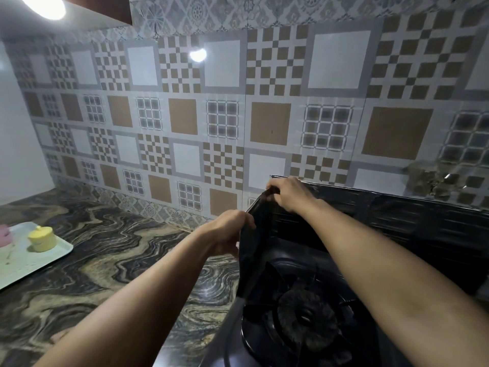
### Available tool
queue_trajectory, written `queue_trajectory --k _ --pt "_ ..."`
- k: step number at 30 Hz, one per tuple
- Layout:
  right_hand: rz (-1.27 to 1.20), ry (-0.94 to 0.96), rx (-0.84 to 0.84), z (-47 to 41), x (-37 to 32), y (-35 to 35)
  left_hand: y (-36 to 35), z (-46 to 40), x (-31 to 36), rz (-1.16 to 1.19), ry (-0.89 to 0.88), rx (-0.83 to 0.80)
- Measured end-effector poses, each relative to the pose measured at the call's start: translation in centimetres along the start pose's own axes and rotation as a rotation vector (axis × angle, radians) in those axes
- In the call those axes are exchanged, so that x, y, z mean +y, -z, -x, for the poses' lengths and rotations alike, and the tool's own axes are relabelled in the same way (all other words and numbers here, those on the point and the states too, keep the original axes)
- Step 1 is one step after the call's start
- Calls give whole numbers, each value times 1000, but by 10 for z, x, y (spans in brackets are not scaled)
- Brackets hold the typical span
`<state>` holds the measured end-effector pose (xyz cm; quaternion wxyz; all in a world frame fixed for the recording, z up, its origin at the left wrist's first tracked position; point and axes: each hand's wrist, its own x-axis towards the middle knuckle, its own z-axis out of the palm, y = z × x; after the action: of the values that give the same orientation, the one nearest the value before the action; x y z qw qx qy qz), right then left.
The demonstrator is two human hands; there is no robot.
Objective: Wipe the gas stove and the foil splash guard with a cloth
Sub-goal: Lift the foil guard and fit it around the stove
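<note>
Your left hand (pixel 232 233) is clenched on the left side panel of the foil splash guard (pixel 412 221), fingers pinching its front edge partway up. Your right hand (pixel 288 193) grips the top corner of the same guard, where the side panel meets the back panel, fingers curled over the rim. Both forearms reach in from the bottom of the frame, the right one crossing over the stove. No cloth visible in either hand; can't tell whether something thin is bunched under the right fingers, since the dark fold there could be the guard itself. Guard looks dark and ribbed, stands upright along the back and left side of the gas stove (pixel 267 340), back panel close against the tiled wall (pixel 185 115). Left panel is tilted and runs down toward the stove's front-left corner. Stove is black, sits at lower right on the marble-pattern counter (pixel 105 274); one burner (pixel 307 316) with its pan support shows directly below your right forearm. Far left on the counter, well apart from the stove, is a white tray (pixel 39 266) carrying a small yellow lidded pot (pixel 42 238) and a pink item (pixel 4 234) cut off by the frame edge. Ceiling light (pixel 45 5) glares at top left, reflected on the tiles.
</note>
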<state>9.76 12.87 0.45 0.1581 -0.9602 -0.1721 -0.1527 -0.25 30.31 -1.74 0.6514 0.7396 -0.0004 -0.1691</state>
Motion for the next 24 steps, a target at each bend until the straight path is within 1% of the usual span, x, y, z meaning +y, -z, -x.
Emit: queue_trajectory --k 5,9,14,21,24 --pt "19 19 54 -2 -2 -9 -2 1 -4 32 4 27" --pt "119 40 110 -8 -2 -14 -4 -2 -6 39 13 41" --pt "236 92 142 -16 -5 -18 -7 -1 -8 53 6 60" --pt "250 110 111 -22 -7 -20 -5 1 -10 119 13 96" --pt "294 114 77 -20 -7 -18 -7 2 -12 114 23 117"
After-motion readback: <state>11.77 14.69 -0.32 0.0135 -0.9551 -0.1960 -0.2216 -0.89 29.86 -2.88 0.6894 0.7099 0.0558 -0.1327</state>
